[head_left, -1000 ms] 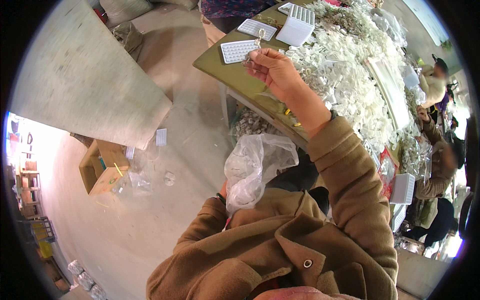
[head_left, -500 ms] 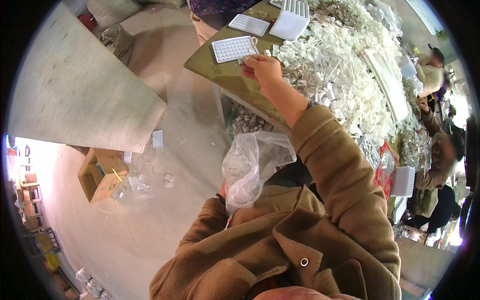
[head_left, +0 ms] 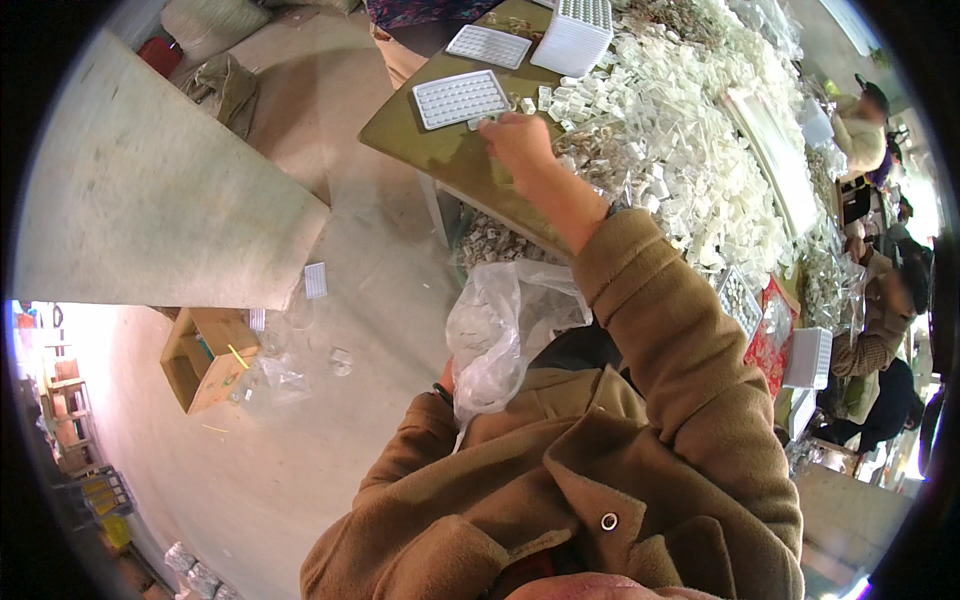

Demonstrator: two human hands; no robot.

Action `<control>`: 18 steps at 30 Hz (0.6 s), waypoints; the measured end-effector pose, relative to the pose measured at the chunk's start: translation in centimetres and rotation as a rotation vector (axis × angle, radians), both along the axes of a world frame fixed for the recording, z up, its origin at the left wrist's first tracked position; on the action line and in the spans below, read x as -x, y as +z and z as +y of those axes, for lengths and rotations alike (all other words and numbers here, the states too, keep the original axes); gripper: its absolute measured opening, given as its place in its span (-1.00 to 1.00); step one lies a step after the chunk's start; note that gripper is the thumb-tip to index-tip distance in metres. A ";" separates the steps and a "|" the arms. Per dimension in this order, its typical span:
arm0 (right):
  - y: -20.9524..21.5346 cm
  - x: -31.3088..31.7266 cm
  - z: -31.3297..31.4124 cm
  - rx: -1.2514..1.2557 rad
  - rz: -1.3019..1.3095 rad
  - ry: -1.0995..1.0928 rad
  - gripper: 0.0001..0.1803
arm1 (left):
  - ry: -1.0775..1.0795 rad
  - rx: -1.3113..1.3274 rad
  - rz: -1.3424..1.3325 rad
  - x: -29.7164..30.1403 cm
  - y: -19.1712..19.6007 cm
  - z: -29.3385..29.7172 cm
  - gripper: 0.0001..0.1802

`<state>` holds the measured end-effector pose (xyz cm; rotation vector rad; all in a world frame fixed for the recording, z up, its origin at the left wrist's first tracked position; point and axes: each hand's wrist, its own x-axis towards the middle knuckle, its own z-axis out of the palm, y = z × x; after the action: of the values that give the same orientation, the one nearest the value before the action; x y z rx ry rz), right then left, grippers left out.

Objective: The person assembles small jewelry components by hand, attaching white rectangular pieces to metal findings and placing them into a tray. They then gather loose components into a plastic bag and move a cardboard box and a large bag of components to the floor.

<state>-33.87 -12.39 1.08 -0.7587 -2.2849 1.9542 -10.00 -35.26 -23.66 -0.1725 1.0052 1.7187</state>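
Note:
My right hand [head_left: 519,144] reaches over the green-topped table, fingers drawn together at the near right corner of a white dimpled tray [head_left: 460,99]. Something small and pale shows by the fingertips, too small to name. To the right of this hand lies a big heap of small clear and white plastic pieces [head_left: 665,150]. Down at my lap, my left hand [head_left: 447,375] is mostly hidden behind a crumpled clear plastic bag [head_left: 490,335]; its fingers do not show.
A second tray [head_left: 489,46] and a stack of white trays [head_left: 572,48] stand farther back. An open cardboard box [head_left: 205,365] sits on the floor, left, below a large pale board [head_left: 160,190]. Co-workers [head_left: 865,135] are at the right; another person [head_left: 430,20] stands beyond the table.
My right hand has drawn slightly nearer and its fingertips sit lower by the tray corner. The beige loop seen on the tray is gone from there. My left hand and the bag stay put.

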 end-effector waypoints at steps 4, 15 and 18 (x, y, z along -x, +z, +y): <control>2.2 -4.0 -3.5 -0.623 0.429 0.240 -0.68 | -0.034 -0.004 0.019 1.1 1.0 1.3 -0.45; 3.2 -24.4 0.9 -0.918 0.345 0.628 -0.28 | -0.394 -0.089 0.347 6.4 6.8 7.0 -0.45; 0.8 -29.7 5.0 -0.826 0.012 0.469 -0.16 | -0.636 -0.122 0.554 7.3 9.6 9.8 -0.44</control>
<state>-4.18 -7.43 1.89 -0.1253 -3.0629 0.8710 -17.25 -25.48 -14.09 0.6721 1.1799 1.2397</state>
